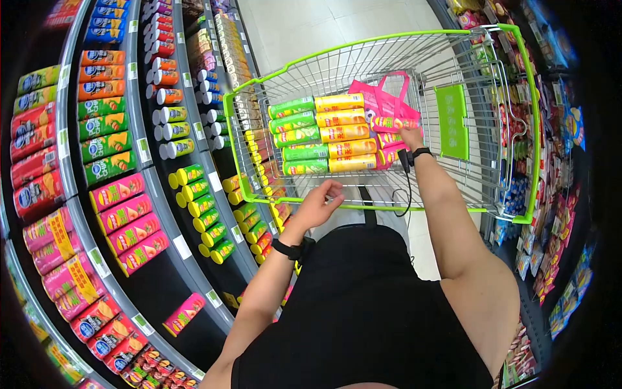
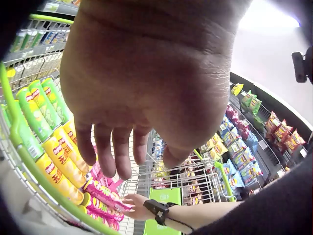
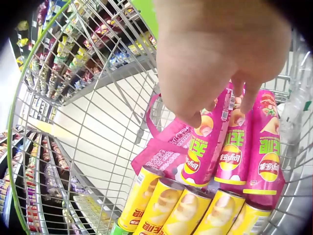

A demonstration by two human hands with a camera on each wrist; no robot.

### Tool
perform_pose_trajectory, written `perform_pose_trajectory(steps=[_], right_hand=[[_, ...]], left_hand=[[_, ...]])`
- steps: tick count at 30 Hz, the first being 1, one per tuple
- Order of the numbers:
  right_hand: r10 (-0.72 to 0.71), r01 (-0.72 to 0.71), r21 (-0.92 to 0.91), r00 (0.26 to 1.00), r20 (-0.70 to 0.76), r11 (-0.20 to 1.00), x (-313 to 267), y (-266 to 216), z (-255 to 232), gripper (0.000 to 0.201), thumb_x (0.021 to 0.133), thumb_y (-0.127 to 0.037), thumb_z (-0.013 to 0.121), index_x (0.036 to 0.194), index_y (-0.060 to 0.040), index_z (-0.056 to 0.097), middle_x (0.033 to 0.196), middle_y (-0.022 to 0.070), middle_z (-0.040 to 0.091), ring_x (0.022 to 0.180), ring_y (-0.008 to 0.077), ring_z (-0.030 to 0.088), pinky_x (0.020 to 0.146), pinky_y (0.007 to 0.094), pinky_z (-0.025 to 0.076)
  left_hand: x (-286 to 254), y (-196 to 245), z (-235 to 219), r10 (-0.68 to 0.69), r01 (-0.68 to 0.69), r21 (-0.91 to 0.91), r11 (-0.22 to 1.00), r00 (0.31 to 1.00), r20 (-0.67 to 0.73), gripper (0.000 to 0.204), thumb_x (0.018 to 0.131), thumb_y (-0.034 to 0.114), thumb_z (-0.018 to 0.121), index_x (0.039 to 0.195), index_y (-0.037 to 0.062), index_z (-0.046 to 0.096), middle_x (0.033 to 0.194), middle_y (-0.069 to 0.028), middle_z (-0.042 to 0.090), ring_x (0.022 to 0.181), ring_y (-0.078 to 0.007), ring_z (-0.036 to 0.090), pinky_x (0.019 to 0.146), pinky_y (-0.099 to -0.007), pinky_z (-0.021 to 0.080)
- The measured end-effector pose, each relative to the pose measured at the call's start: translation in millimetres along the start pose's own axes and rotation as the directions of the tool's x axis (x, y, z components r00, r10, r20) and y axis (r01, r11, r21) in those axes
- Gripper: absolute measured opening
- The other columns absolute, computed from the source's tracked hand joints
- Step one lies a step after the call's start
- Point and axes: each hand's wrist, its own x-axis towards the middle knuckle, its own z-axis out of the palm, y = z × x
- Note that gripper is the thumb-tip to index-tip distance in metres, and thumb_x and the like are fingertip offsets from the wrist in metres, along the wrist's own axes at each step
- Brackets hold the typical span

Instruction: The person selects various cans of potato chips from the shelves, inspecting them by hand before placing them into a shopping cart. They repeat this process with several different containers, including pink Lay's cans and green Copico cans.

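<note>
Inside the cart, my right hand (image 1: 411, 137) (image 3: 220, 63) has its fingers round the end of a pink chip can (image 1: 392, 122) (image 3: 201, 147). Two more pink cans (image 3: 232, 152) lie beside it, next to a row of yellow cans (image 1: 346, 133) (image 3: 164, 208). Green cans (image 1: 301, 138) (image 2: 34, 117) lie end to end with the yellow ones. A pink bag (image 1: 382, 97) (image 3: 161, 147) lies partly under the pink cans. My left hand (image 1: 317, 206) (image 2: 146, 88) hovers by the cart's near side, fingers loosely bent, holding nothing.
The wire cart (image 1: 311, 57) has a green rim and a green panel (image 1: 451, 123). Shelves of chip cans (image 1: 129, 223) stand on the left, including a single pink can (image 1: 184, 314). Bagged snacks (image 1: 551, 181) hang on the right. Pale floor (image 1: 291, 23) lies beyond the cart.
</note>
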Motion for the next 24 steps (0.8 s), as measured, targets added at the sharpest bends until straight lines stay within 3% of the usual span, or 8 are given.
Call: perform_pose_trajectory(steps=[9, 12, 15, 16, 18, 21, 23, 24], right_hand=[[-0.197, 0.165, -0.133, 0.936, -0.292, 0.977, -47.5, -17.1, -2.6, 0.055, 0.082, -0.038, 0.069, 0.121, 0.0015, 0.067, 0.143, 0.0332, 0.048, 0.146, 0.048, 0.021, 0.124, 0.0427, 0.013], [-0.185, 0.173, -0.075, 0.958, -0.219, 0.982, -56.5, -1.3, -0.5, 0.052, 0.084, -0.039, 0.062, 0.112, 0.003, 0.07, 0.125, 0.0318, 0.062, 0.123, 0.0441, 0.056, 0.111, 0.0426, 0.04], [-0.166, 0.141, -0.145, 0.969, -0.18, 0.979, -69.1, 7.9, 10.3, 0.049, 0.084, -0.038, 0.059, 0.108, 0.003, 0.071, 0.114, 0.0299, 0.067, 0.113, 0.0433, 0.062, 0.099, 0.0453, 0.048], [-0.101, 0.086, -0.086, 0.977, -0.187, 0.993, -69.5, 20.9, 18.9, 0.045, 0.086, -0.034, 0.056, 0.108, 0.0034, 0.067, 0.102, 0.0281, 0.07, 0.098, 0.0403, 0.068, 0.079, 0.0491, 0.052], [0.037, -0.035, 0.041, 0.998, -0.045, 0.999, -55.8, 33.8, 30.9, 0.045, 0.085, -0.036, 0.058, 0.101, 0.0042, 0.072, 0.109, 0.0307, 0.068, 0.11, 0.0428, 0.064, 0.091, 0.0471, 0.051], [-0.354, 0.39, -0.242, 0.918, 0.182, 0.888, -79.4, 17.9, 11.9, 0.037, 0.088, -0.033, 0.058, 0.101, 0.0006, 0.068, 0.092, 0.0217, 0.069, 0.085, 0.0319, 0.068, 0.071, 0.0436, 0.054], [-0.284, 0.29, -0.001, 0.938, 0.198, 0.957, -83.5, -4.1, 17.6, 0.034, 0.09, -0.032, 0.058, 0.106, -0.0023, 0.064, 0.089, 0.0136, 0.066, 0.072, 0.025, 0.065, 0.061, 0.0397, 0.053], [-0.055, -0.031, 0.341, 0.969, 0.239, 0.94, -114.2, -32.7, 10.0, 0.034, 0.091, -0.031, 0.059, 0.11, -0.0036, 0.062, 0.09, 0.0104, 0.065, 0.069, 0.0224, 0.063, 0.058, 0.0378, 0.052]], left_hand=[[-47.8, -21.8, -25.0, 0.054, -0.052, 0.03, 0.998, 0.995, -0.079, 0.032, 0.097, 0.02, 0.066, 0.124, 0.0053, 0.056, 0.101, -0.0054, 0.065, 0.094, -0.015, 0.063, 0.081, -0.0308, 0.051], [-64.6, -38.5, -37.2, 0.082, -0.083, 0.0, 0.997, 0.985, -0.154, 0.034, 0.094, 0.019, 0.069, 0.122, 0.0039, 0.056, 0.096, -0.0057, 0.066, 0.091, -0.0164, 0.065, 0.078, -0.0315, 0.052], [-83.7, -56.2, -49.2, 0.085, -0.102, -0.068, 0.992, 0.972, -0.22, 0.031, 0.095, 0.017, 0.068, 0.121, 0.0039, 0.057, 0.095, -0.0039, 0.065, 0.09, -0.0136, 0.062, 0.079, -0.0297, 0.051], [-88.7, -62.3, -54.0, 0.092, -0.116, -0.076, 0.99, 0.959, -0.268, 0.03, 0.095, 0.016, 0.068, 0.12, 0.004, 0.058, 0.095, -0.0039, 0.066, 0.09, -0.0136, 0.062, 0.079, -0.0295, 0.05], [-99.9, -79.0, -63.6, 0.094, -0.137, -0.094, 0.986, 0.925, -0.367, 0.029, 0.094, 0.015, 0.068, 0.119, 0.004, 0.058, 0.095, -0.004, 0.066, 0.09, -0.0134, 0.062, 0.079, -0.0291, 0.05], [-123.8, -68.6, -92.4, 0.137, -0.182, -0.017, 0.983, 0.798, -0.587, 0.024, 0.092, 0.013, 0.069, 0.114, 0.004, 0.062, 0.097, -0.0047, 0.067, 0.092, -0.0132, 0.063, 0.079, -0.0289, 0.051], [-142.4, -70.8, -120.2, 0.226, -0.215, 0.113, 0.97, 0.629, -0.744, 0.021, 0.091, 0.011, 0.07, 0.109, 0.0041, 0.063, 0.099, -0.0064, 0.069, 0.093, -0.0139, 0.066, 0.077, -0.0294, 0.051], [-150.6, -72.1, -133.5, 0.226, -0.24, 0.112, 0.964, 0.527, -0.819, 0.02, 0.088, 0.009, 0.07, 0.106, 0.0033, 0.063, 0.095, -0.0068, 0.069, 0.084, -0.0165, 0.065, 0.076, -0.0309, 0.052]])
